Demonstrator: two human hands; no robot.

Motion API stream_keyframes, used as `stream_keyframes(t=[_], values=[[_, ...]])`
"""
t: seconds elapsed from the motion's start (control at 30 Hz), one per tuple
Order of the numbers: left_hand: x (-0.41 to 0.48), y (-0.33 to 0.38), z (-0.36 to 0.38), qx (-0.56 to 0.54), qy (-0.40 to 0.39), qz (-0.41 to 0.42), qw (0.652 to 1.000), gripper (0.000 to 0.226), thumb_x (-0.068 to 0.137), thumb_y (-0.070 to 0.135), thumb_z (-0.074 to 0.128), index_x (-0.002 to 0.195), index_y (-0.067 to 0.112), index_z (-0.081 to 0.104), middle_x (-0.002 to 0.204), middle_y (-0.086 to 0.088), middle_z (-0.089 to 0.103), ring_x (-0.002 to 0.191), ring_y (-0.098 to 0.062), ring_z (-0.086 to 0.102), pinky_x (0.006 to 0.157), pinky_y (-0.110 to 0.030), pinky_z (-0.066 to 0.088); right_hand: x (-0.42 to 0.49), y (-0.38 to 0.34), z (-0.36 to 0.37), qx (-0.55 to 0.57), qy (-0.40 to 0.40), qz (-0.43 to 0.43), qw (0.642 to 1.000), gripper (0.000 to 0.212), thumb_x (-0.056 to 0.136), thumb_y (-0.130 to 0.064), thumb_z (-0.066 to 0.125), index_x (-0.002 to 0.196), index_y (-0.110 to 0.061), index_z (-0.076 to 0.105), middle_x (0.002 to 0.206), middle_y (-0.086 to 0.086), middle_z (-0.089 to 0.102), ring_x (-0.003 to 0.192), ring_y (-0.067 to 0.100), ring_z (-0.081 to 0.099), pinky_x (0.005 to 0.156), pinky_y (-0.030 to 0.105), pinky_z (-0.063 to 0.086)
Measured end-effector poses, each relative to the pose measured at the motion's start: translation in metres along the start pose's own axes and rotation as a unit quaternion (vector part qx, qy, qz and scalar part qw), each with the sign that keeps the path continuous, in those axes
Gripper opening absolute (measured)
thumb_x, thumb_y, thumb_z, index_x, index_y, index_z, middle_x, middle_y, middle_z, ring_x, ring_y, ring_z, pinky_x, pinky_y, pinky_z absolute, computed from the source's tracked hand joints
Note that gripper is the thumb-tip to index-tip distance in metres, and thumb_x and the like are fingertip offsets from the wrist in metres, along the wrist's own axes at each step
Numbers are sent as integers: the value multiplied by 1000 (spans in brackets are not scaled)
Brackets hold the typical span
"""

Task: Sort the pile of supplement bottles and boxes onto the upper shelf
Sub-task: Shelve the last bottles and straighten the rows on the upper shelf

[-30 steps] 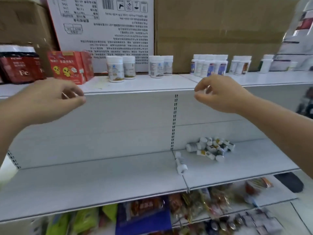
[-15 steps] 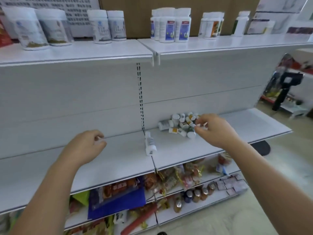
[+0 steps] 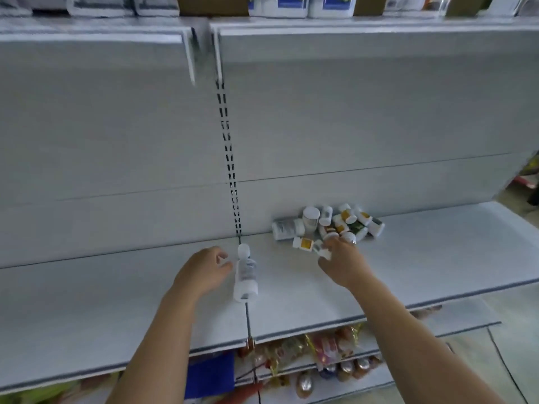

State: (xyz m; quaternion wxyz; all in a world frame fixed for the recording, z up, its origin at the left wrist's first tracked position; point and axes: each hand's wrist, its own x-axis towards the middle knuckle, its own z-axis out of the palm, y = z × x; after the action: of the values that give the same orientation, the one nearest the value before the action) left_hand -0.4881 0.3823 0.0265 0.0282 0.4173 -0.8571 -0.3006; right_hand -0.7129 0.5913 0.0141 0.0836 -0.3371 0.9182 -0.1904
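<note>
A pile of small supplement bottles with white caps lies against the back panel on the middle shelf. My right hand reaches into the pile's near edge and pinches a small white bottle between thumb and fingers. Two white bottles lie end to end on the seam between the shelf boards. My left hand hovers just left of them with loosely curled fingers and holds nothing. The upper shelf runs along the top, with the bases of standing bottles showing.
A slotted upright divides the white back panel. Below the middle shelf, a lower shelf holds packaged goods and bottles and a blue pack. Floor shows at the right.
The view dropped from the upper shelf to the middle one. Both hands came down: the right reached the pile and took hold of a small bottle, the left moved right to the two lying bottles.
</note>
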Motion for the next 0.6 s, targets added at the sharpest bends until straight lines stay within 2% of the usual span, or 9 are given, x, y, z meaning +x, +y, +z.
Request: stream_keyframes(t=[0.13, 0.23, 0.33, 0.4, 0.47, 0.5, 0.57, 0.6], values=[[15, 4, 36, 3, -9, -37, 999, 48, 87, 52, 59, 122, 19, 57, 117, -3, 64, 97, -20, 60, 74, -27, 42, 35, 17, 25, -118, 51, -1, 992, 35, 84, -33, 54, 115, -17, 57, 119, 8, 59, 115, 29, 50, 92, 33, 40], [16, 14, 63, -6, -13, -67, 998, 44, 82, 56, 61, 102, 16, 57, 99, -5, 68, 83, -20, 63, 59, -26, 41, 52, 24, 39, -171, 34, -11, 985, 42, 86, -31, 49, 123, -12, 54, 125, 7, 58, 124, 29, 42, 100, 36, 35], [14, 20, 80, -70, -4, -102, 992, 37, 80, 44, 69, 97, 12, 61, 93, -8, 69, 82, -22, 67, 69, -31, 55, 58, 28, 42, -176, 20, -45, 983, 44, 86, -28, 50, 129, -16, 51, 130, 6, 57, 131, 29, 37, 102, 38, 33], [9, 23, 80, -155, 6, -119, 981, 28, 80, 37, 70, 95, 14, 64, 90, -6, 71, 78, -19, 70, 73, -34, 59, 55, 28, 36, -88, 39, -53, 994, 43, 84, -32, 57, 125, -18, 55, 125, 6, 58, 128, 29, 41, 99, 38, 36], [1, 32, 73, -256, 16, -110, 960, 18, 79, 32, 71, 92, 20, 67, 89, -2, 74, 73, -12, 72, 64, -29, 58, 46, 22, 22, 98, 36, -23, 994, 31, 84, -29, 62, 112, -14, 62, 105, 6, 62, 102, 24, 56, 77, 29, 43], [-4, 38, 68, -304, 20, -101, 947, 17, 80, 29, 71, 95, 22, 67, 90, -1, 74, 74, -11, 72, 62, -28, 56, 40, 16, 14, 221, 10, 8, 975, 23, 87, -27, 60, 103, -11, 64, 92, 5, 62, 83, 19, 59, 65, 25, 43], [-17, 56, 57, -397, 25, -88, 913, 20, 83, 24, 68, 102, 20, 67, 92, -3, 74, 75, -13, 71, 64, -29, 53, 25, 1, -1, 465, -52, 69, 881, 18, 92, -23, 52, 83, -9, 60, 74, 7, 56, 55, 14, 53, 51, 22, 42], [-26, 67, 50, -433, 27, -84, 897, 20, 84, 24, 65, 103, 19, 67, 90, -3, 73, 72, -13, 70, 63, -29, 52, 15, -5, -9, 543, -72, 93, 831, 22, 93, -25, 50, 78, -11, 56, 67, 7, 51, 46, 12, 47, 46, 24, 38]])
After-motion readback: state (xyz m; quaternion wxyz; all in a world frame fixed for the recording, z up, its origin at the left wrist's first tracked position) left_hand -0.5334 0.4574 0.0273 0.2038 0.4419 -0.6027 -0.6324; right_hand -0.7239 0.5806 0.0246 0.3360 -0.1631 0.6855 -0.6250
